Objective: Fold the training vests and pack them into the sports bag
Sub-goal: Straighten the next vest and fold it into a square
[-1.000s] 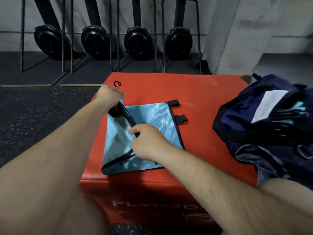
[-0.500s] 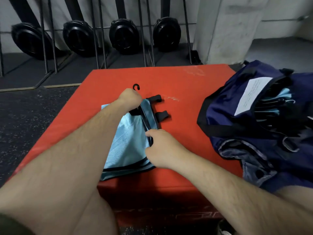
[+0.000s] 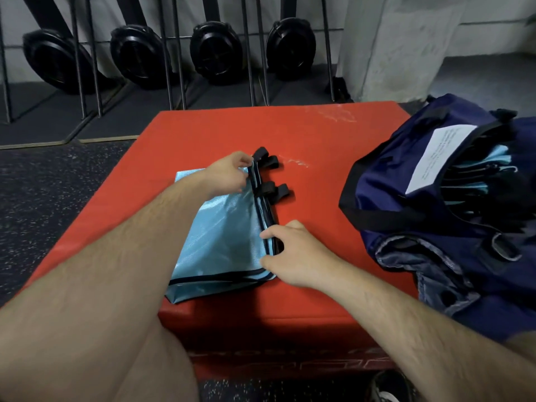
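Two pinches on blue vest edge, left hand fingers far, right hand fingers near

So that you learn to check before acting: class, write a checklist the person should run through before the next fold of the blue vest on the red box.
1. The vest rests on the red box: ok.
2. Its long edges are stacked along the right side: ok.
3. The left hand and right hand both pinch that edge: ok.
4. The black strap tabs are tucked in: not ok, they stick out to the right.
5. The sports bag is open: ok.
6. Room left in the bag: cannot tell.
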Demonstrator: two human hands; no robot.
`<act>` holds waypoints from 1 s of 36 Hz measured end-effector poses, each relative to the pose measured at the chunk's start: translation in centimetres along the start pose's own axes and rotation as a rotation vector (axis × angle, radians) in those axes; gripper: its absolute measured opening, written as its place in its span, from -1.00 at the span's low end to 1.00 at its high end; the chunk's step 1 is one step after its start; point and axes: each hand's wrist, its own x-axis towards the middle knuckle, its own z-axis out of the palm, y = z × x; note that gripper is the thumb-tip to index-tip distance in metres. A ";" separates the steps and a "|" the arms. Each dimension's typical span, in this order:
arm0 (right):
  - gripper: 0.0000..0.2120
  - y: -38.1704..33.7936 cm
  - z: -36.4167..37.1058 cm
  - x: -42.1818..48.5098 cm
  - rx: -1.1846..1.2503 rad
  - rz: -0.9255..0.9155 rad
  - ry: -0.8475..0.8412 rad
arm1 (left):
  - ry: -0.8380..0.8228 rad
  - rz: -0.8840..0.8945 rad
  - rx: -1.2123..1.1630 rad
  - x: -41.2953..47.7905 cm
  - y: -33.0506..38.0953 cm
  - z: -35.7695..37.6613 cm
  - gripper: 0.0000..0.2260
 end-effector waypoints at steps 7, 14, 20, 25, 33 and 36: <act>-0.41 -0.9 0.2 -0.4 -0.108 0.038 -0.035 | -0.152 0.013 0.332 0.4 -1.7 0.9 -0.21; -0.36 -1.3 0.5 -0.3 -0.316 0.038 -0.055 | -0.088 0.077 0.579 0.7 -2.2 2.7 -0.20; -0.41 -1.8 0.0 -0.1 -0.367 0.069 -0.059 | -0.069 0.156 0.539 0.1 -2.3 2.3 -0.23; -0.56 -2.9 1.1 0.5 -0.504 -0.105 0.323 | 0.232 0.282 0.427 -0.3 -3.2 0.5 -0.49; -0.43 -5.9 2.2 5.8 -0.487 -0.261 0.269 | 0.338 0.061 0.684 -1.2 -6.4 -1.4 -0.62; -0.35 -6.8 2.5 9.6 -0.518 -0.255 0.202 | 0.228 0.021 0.694 -1.1 -7.5 -1.1 -0.58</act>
